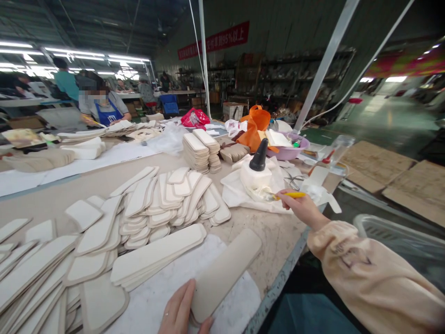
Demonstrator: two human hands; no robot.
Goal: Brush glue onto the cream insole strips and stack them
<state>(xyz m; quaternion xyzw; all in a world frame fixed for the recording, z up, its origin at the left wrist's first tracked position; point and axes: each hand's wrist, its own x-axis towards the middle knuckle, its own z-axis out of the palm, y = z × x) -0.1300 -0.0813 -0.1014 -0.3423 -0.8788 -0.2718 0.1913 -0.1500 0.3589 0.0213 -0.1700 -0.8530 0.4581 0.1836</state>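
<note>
Right hand (306, 208) closed around a yellow brush (295, 195), tip at a white container (255, 178) right of center, a person clasps the end of a beige panel (227, 273) at bottom center with the left hand (181, 306), apparently to steady it. Overlapping pieces (86, 260) fan across the lower left, seemingly for easy reach.

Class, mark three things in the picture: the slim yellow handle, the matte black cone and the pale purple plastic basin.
Slim yellow handle (296, 195), head view: exposed end section.
Matte black cone (258, 157), head view: middle of its side.
Pale purple plastic basin (292, 153), head view: outer wall.
</note>
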